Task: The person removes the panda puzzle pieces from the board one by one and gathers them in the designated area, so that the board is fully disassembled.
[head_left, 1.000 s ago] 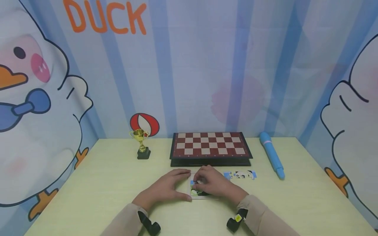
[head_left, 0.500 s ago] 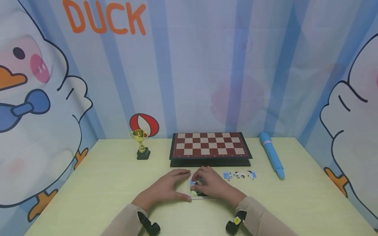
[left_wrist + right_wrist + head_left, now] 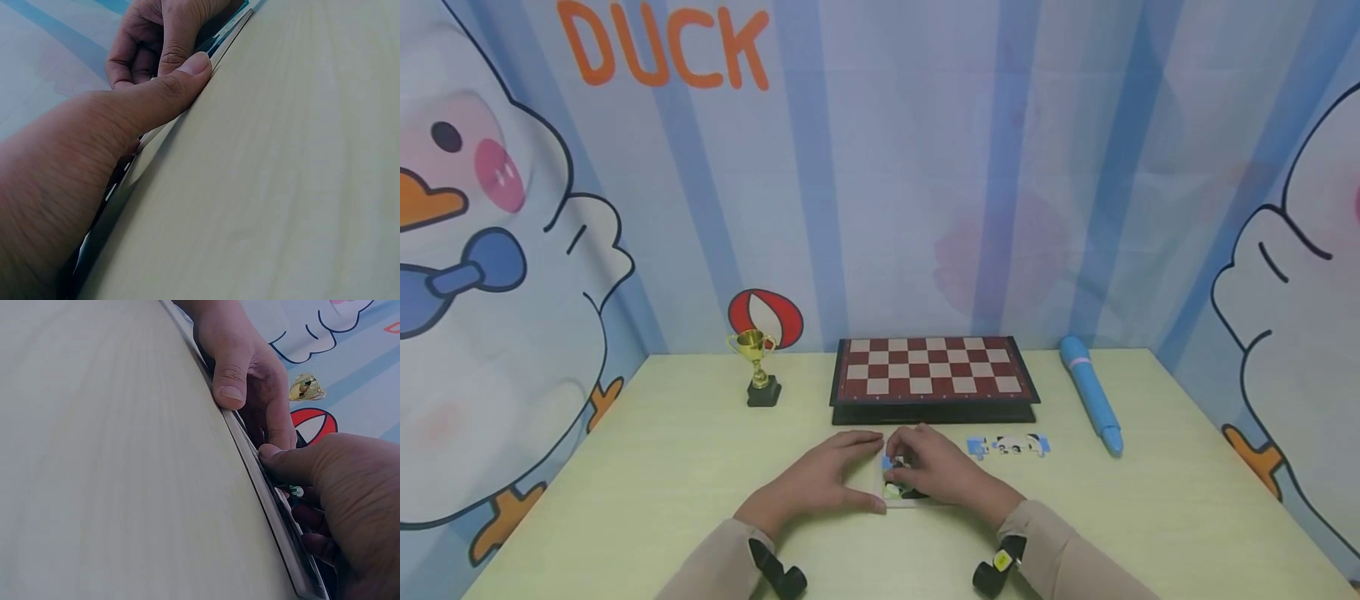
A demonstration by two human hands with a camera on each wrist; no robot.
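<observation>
A small picture jigsaw puzzle in a pale shallow frame lies on the table between the two hands. My left hand rests at its left side, thumb by the near left corner and fingers reaching to the far left corner. Over the picture, my right hand has its fingers bent and pinches a small puzzle piece, mostly hidden under the thumb and fingers. The right hand covers much of the puzzle; blue, green and black parts show beside it. Loose panda puzzle pieces lie to the right of the frame.
Just behind the hands stands a black-edged chessboard box. A gold trophy cup is at the back left, and a blue microphone-shaped pen lies at the back right. A printed duck curtain hangs behind the table.
My right hand has shifted very slightly over the puzzle, its fingertips moving a little. My left hand keeps its place at the frame, and the loose pieces lie as before.
</observation>
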